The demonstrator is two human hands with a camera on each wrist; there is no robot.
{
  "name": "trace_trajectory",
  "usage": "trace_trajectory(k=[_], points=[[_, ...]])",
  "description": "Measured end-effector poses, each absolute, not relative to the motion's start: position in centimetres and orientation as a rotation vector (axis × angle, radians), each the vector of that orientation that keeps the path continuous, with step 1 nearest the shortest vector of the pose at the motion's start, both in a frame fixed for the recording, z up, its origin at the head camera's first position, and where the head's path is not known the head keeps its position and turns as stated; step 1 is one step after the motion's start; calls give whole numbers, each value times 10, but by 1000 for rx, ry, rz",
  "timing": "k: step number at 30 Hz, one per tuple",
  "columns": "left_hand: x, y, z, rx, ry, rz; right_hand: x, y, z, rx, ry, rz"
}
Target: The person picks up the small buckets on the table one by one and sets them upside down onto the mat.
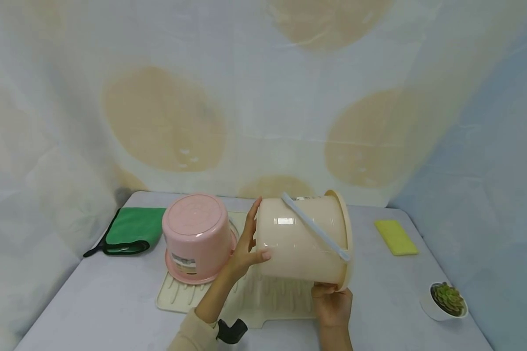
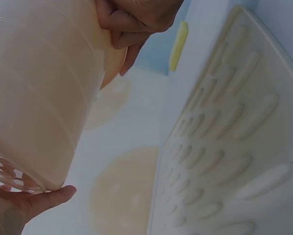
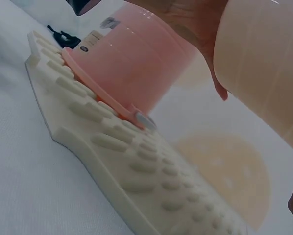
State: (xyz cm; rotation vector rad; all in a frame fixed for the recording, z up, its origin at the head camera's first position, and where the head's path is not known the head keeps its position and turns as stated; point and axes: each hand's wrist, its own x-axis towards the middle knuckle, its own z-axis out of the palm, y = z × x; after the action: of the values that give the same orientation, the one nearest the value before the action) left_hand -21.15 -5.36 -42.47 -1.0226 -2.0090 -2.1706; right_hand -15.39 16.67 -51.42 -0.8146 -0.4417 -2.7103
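Note:
A cream bucket (image 1: 298,243) is held tilted on its side above the ribbed drain tray (image 1: 285,302), its rim facing right and its light grey handle (image 1: 316,226) slanting across the side. My left hand (image 1: 244,253) holds the base end, with the thumb on the bucket's side. Under the rim, my right hand (image 1: 333,303) grips the edge with curled fingers, as the left wrist view also shows. On the tray's left part, a pink bucket (image 1: 197,229) stands upside down; its rim rests on the ribs in the right wrist view. The cream bucket's inside is hidden.
A folded green cloth (image 1: 133,229) with black edging lies at the left. To the right are a yellow sponge-like pad (image 1: 395,237) and a small succulent in a white pot (image 1: 443,302). Patterned sheets (image 1: 268,97) enclose the table's back and sides.

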Motion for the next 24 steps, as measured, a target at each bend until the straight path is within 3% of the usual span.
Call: trace_trajectory(k=[24], points=[[-212, -63, -424, -951, -2123, -2094, -164, 160, -528, -693, -539, -2584]])
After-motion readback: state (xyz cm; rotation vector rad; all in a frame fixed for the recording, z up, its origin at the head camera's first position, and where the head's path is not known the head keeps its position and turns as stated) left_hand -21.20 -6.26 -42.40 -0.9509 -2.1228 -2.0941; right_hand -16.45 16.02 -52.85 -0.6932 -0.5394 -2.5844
